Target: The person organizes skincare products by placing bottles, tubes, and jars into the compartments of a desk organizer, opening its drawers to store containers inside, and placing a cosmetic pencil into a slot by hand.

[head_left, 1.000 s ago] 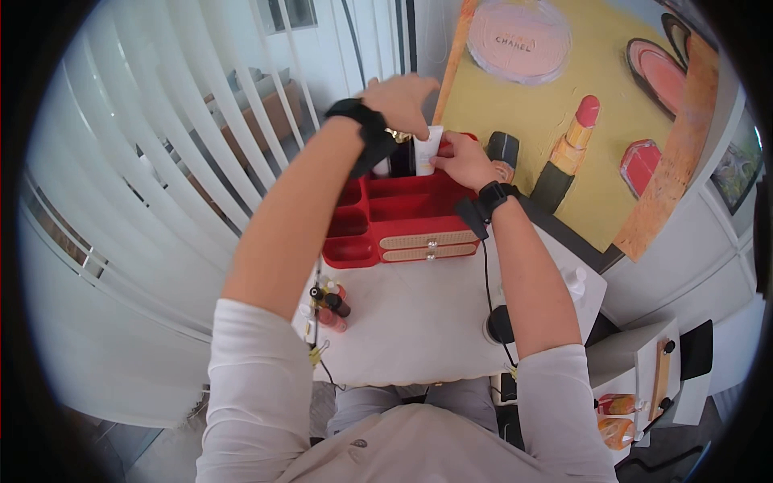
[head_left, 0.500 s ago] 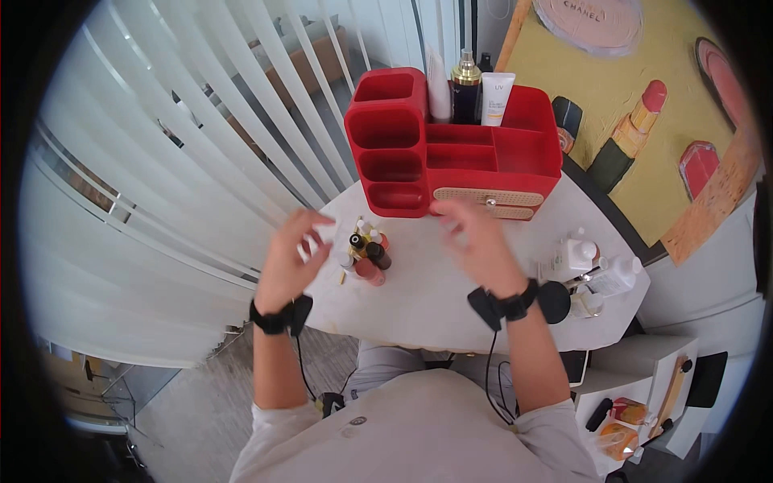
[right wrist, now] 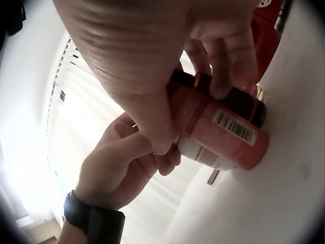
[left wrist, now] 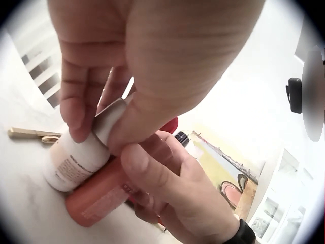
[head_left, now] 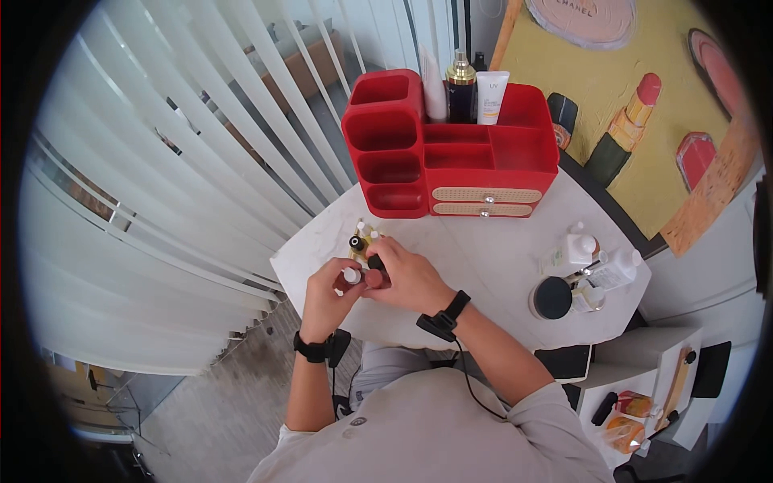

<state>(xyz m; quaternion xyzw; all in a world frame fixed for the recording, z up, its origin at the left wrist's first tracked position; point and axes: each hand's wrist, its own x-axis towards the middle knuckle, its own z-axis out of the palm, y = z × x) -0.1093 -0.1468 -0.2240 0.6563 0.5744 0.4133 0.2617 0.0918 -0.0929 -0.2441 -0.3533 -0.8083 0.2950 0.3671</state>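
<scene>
Fingers, left hand: pinching 1 white bottle by cap. Right hand: round 1 coral bottle, touching 1 dark bottle. Location: before red cosmetics organizer; table contact unclear. Step, apparently: gathering bottles; next calls for steady lift.

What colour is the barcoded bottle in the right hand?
Coral pink; the barcoded bottle shows its colour best in the left wrist view.

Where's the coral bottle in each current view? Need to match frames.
Head: coral bottle just below centre.
Left wrist: coral bottle at lower left.
Right wrist: coral bottle right of centre.
Shared landmark: white bottle beside it in all three.
</scene>
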